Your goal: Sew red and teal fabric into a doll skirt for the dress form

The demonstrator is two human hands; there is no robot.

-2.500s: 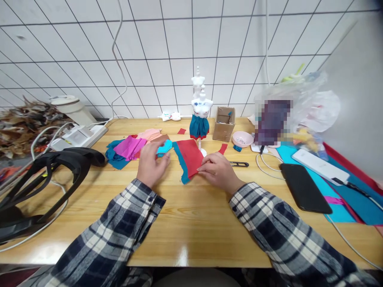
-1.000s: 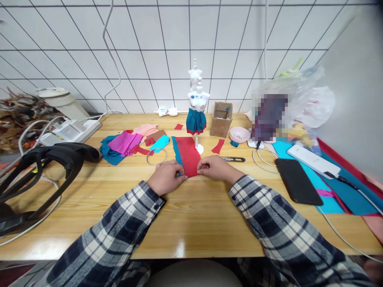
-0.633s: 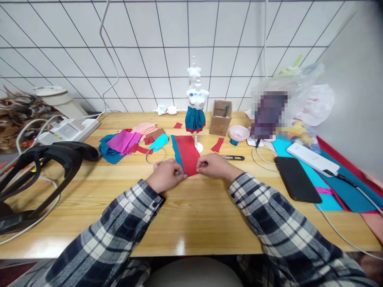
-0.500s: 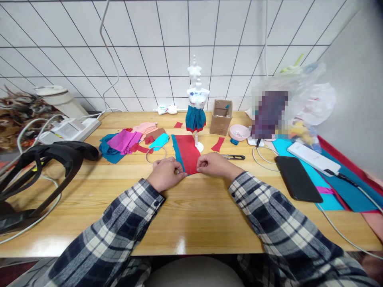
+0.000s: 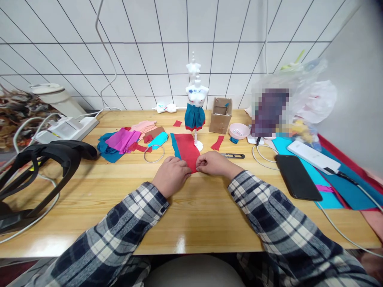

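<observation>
A red cloth (image 5: pixel 187 148) lies on a teal cloth (image 5: pixel 175 146), whose left strip shows beside it. My left hand (image 5: pixel 171 174) is closed at the near edge of the red cloth, its fingertips at the fabric and covering the near left part. At the near right corner, my right hand (image 5: pixel 213 163) pinches the red cloth's edge. The two hands are a short way apart. Just behind the cloth stands a small white dress form (image 5: pixel 197 95) on a round base, wearing a teal skirt (image 5: pixel 194 116) with red trim. A thin metal ring (image 5: pixel 145 155) lies left of my left hand.
Thread snips (image 5: pixel 235 156) and a red scrap (image 5: pixel 217 142) lie to the right. Farther off are a cardboard box (image 5: pixel 220 119), a pink bowl (image 5: pixel 239 130) and a phone (image 5: pixel 297 177). Coloured fabric scraps (image 5: pixel 124 139) and a black headset (image 5: pixel 67 171) are on the left.
My left hand has moved right along the cloth's near edge, closer to my right hand, and now hides the near left part of the teal strip. My right hand keeps its pinch.
</observation>
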